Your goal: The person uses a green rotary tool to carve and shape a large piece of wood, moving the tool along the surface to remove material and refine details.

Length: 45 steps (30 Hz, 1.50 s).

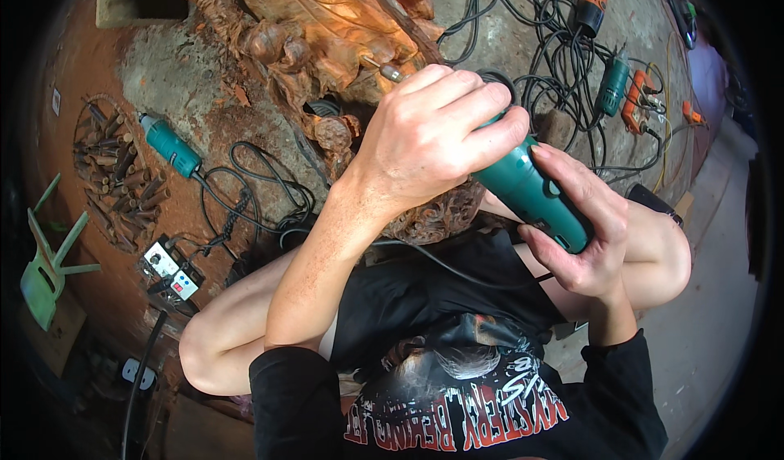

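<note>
A green electric die grinder [523, 184] slants across the middle, gripped from both ends. My left hand [437, 129] wraps round its front part, fingers closed over the body. Around its rear end my right hand [584, 219] is closed, thumb on one side and fingers on the other. The grinder's metal collet and thin bit [388, 69] reach up and left to a carved wooden piece [327, 19]. The bit's tip appears at the wood's surface; whether it touches I cannot tell. The carving is reddish brown, with knobbly roots and smoother folds.
Another green grinder [171, 145] lies on the left near a pile of small wooden-looking pieces [122, 174] and a white control box [169, 270]. Tangled black cables [563, 60], an orange-and-black tool [594, 2], a green tool [614, 84] and an orange power strip [635, 104] lie on the right.
</note>
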Available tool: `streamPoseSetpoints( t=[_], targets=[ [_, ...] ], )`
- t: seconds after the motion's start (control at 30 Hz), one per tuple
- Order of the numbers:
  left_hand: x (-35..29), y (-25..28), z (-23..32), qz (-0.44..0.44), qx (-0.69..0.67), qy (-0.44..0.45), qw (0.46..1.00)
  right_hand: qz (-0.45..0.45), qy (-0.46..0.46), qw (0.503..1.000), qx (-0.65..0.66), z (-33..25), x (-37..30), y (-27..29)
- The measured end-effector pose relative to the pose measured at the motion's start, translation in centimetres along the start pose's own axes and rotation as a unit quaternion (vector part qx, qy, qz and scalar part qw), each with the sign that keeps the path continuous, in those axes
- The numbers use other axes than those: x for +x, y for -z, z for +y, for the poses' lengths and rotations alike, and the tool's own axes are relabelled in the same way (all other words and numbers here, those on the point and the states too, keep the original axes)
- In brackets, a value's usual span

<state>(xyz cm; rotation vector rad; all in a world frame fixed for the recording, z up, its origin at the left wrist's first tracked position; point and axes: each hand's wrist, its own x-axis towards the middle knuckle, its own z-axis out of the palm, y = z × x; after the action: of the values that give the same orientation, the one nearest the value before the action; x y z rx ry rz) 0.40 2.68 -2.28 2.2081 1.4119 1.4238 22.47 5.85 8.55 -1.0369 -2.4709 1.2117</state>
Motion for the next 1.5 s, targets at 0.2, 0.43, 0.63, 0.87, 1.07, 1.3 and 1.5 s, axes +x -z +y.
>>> streamPoseSetpoints(
  t=[0.2,0.43,0.63,0.87,1.07,1.3,1.5],
  targets=[
    [-0.1,0.0,0.1,0.001,0.002,0.005,1.0,-0.005,-0.012,1.0,0.001,-0.1,0.3,0.3],
    [-0.2,-0.1,0.0,0.002,0.008,0.002,1.0,-0.009,0.002,1.0,-0.005,0.0,0.4,0.4],
    [-0.1,-0.1,0.0,0.021,0.013,-0.019,1.0,-0.001,-0.007,1.0,0.011,-0.2,0.3,0.5],
    [-0.1,0.1,0.4,0.021,0.011,0.004,1.0,-0.007,-0.023,1.0,0.015,-0.8,0.8,0.9],
    [0.2,0.3,0.2,0.045,0.0,0.005,0.999,-0.012,-0.007,1.0,-0.005,-1.2,0.8,0.9],
    [0.6,1.4,1.5,0.103,-0.092,-0.049,0.989,-0.031,0.033,0.916,0.399,2.0,-5.1,1.0],
    [0.2,2.0,0.5,0.074,-0.059,-0.042,0.995,0.107,0.098,0.922,0.36,-0.5,-1.8,-5.4]
  ],
)
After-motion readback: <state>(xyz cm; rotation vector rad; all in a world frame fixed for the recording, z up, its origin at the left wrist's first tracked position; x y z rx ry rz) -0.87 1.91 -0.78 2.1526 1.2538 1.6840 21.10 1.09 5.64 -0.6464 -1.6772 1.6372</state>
